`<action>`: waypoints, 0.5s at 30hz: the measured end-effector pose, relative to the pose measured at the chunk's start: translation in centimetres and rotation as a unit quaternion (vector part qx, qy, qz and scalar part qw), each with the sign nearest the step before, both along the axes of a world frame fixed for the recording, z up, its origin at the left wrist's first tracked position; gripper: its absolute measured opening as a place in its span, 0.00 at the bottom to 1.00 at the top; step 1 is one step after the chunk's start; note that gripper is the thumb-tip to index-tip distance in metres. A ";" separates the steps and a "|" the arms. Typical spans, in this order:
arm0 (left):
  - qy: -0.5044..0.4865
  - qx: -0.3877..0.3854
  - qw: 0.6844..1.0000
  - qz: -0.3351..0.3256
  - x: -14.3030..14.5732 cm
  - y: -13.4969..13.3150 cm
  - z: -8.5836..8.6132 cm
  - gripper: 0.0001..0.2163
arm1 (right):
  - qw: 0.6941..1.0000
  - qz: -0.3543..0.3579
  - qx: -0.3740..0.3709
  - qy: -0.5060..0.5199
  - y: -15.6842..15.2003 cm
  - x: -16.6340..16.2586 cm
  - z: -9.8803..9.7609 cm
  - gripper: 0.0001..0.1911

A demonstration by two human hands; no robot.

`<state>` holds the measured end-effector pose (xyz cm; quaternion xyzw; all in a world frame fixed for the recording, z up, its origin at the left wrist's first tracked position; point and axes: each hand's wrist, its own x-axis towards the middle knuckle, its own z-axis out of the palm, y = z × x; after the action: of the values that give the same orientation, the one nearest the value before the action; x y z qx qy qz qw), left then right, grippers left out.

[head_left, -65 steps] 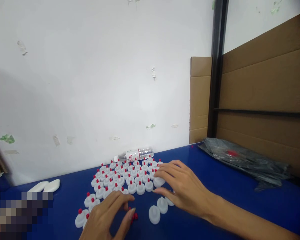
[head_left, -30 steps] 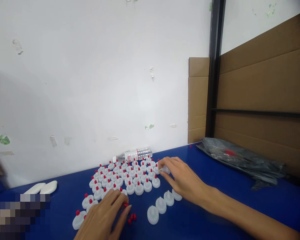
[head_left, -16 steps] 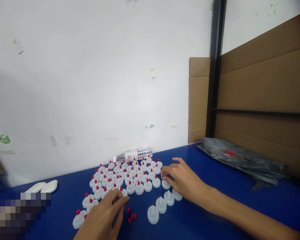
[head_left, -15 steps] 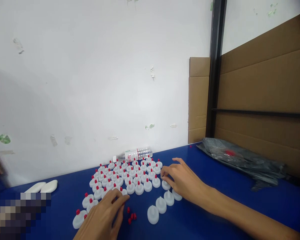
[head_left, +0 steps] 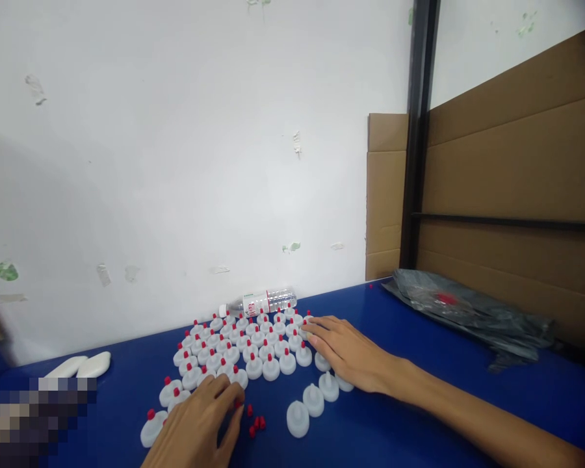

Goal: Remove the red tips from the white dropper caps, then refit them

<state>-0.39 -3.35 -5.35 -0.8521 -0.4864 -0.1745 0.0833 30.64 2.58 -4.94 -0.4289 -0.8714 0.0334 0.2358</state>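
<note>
My left hand [head_left: 199, 416] is low at centre left, fingers curled, with a small red cap [head_left: 238, 404] showing at the fingertips. Just right of it lie several loose red caps [head_left: 259, 422]. My right hand [head_left: 348, 351] stretches its fingers over the right end of a group of white nozzle lids [head_left: 271, 369] with red tips; the fingertips reach a lid there, and whether they press on it cannot be made out. White lids without red tips [head_left: 298, 421] stand in a slanting row below this hand, some partly hidden by it.
A clear plastic bottle [head_left: 258, 303] lies behind the lids near the wall. Two white oval pieces [head_left: 94, 365] rest at the left of the blue table [head_left: 419, 416]. A grey plastic bag [head_left: 472, 315] lies at right, before cardboard [head_left: 511, 169] and a black post [head_left: 419, 143].
My right hand has moved slightly left, and its fingers have gone from curled to stretched out over the lids. My left hand's fingers have drawn in a little.
</note>
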 end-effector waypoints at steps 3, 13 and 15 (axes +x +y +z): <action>0.009 -0.025 1.000 0.002 0.1 0.0 -0.1 0.13 | 1.000 0.012 -0.028 -0.005 0.2 0.2 -0.2 0.27; 0.008 -0.034 0.999 -0.003 0.3 -0.1 -0.5 0.12 | 0.999 0.021 -0.024 0.010 -0.2 0.0 0.7 0.28; 0.006 -0.024 1.000 -0.008 0.3 0.0 -0.6 0.11 | 1.000 0.015 -0.020 0.009 -0.3 0.0 0.9 0.29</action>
<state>-0.11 -3.39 -5.95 -0.8586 -0.4835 -0.1580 0.0644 30.63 2.33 -4.03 -0.4200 -0.8747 0.0585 0.2346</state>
